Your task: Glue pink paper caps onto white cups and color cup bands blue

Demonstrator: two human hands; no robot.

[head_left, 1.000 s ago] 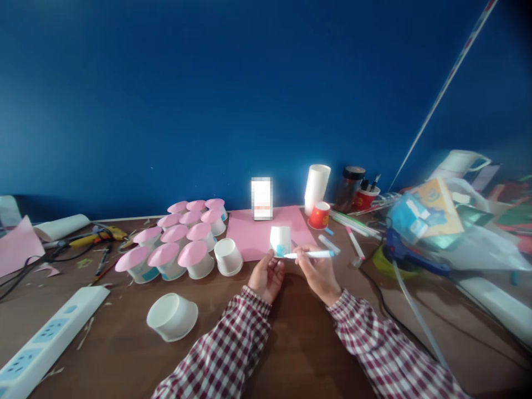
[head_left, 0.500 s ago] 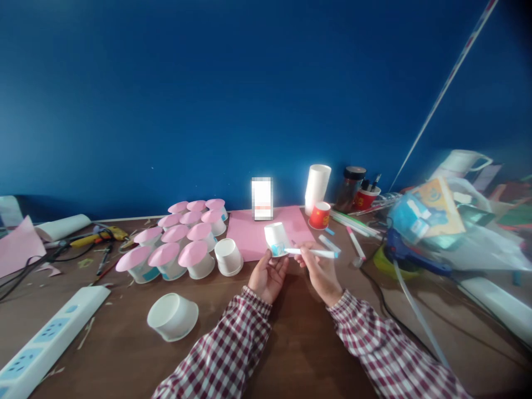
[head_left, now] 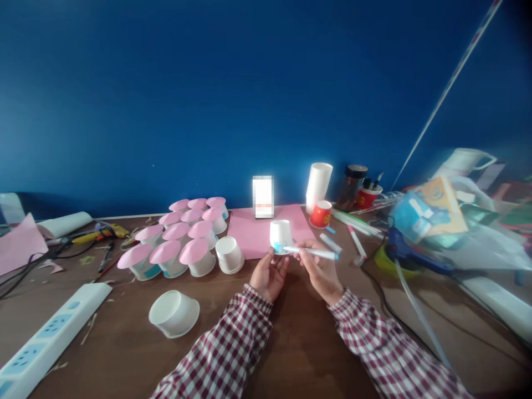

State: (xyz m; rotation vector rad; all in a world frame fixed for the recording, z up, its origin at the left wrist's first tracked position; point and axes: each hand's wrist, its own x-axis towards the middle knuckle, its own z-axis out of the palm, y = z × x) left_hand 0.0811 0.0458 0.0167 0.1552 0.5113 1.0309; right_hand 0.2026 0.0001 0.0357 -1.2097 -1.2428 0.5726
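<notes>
My left hand (head_left: 269, 275) is closed on the lower edge of a white paper cup (head_left: 280, 231), held upside down over a pink sheet (head_left: 249, 235). Light blue colouring shows on the cup's side near its rim. In my right hand (head_left: 320, 271) is a white marker (head_left: 316, 252), its tip against or very close to the blue patch. To the left stand several upturned cups topped with pink paper discs (head_left: 194, 251), some with blue on their sides. Two plain white cups, one (head_left: 229, 256) beside that group and another (head_left: 174, 314) nearer me, rest upside down.
A white power strip (head_left: 54, 338) lies front left, near a yellow glue gun (head_left: 100, 233). At the back right are a tall stack of white cups (head_left: 318, 185), a red cup (head_left: 321, 213) and a dark jar (head_left: 353, 185). Pens, cables and a plastic bag (head_left: 474, 221) fill the right side.
The held cup has turned more upright and shifted slightly right. The marker stays at its blue patch, and both hands remain nearly in place.
</notes>
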